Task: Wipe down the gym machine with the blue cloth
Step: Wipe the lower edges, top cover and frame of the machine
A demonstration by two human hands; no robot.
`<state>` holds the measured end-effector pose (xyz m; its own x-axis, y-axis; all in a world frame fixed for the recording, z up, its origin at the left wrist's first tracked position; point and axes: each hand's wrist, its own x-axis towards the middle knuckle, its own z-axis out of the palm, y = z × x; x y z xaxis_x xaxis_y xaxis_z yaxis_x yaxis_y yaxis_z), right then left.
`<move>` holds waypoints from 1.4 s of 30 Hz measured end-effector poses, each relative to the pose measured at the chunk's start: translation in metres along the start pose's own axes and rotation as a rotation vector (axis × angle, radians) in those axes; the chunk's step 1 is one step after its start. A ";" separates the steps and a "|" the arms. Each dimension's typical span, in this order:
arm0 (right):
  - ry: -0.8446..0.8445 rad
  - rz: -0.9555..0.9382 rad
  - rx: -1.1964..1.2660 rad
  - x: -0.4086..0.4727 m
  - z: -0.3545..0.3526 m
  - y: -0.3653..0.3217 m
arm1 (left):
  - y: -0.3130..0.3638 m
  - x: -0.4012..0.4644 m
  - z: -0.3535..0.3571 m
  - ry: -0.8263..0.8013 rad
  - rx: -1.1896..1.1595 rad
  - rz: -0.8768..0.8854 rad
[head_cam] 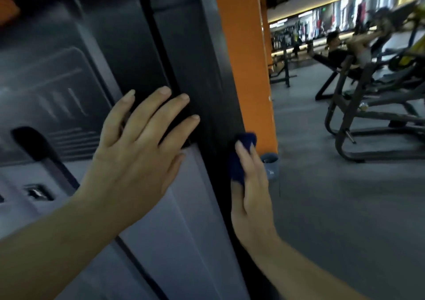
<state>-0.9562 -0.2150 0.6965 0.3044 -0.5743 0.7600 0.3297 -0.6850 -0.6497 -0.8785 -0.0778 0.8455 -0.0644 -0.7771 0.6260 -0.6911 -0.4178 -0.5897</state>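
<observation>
Blue cloth (pixel 241 159) bunched in right hand (pixel 253 191); left hand (pixel 140 152) spread flat on machine (pixel 184 46).

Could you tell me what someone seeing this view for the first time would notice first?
Most likely the two bare hands in the foreground: the left hand lies spread flat against the dark panel of the gym machine, while the right hand presses a bunched blue cloth against the machine's right edge. Just behind the cloth rises a bright orange post, the strongest colour in view, and to the right a person reclines on another machine across the grey floor.
</observation>
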 end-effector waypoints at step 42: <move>-0.007 -0.291 -0.447 0.190 0.060 -0.192 | -0.172 0.069 -0.033 0.389 -0.402 0.064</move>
<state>-0.9075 -0.1659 0.9644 0.2633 -0.3304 0.9064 -0.0112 -0.9405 -0.3396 -0.7881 -0.0442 1.0075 -0.3235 -0.5324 0.7823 -0.8921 -0.1042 -0.4397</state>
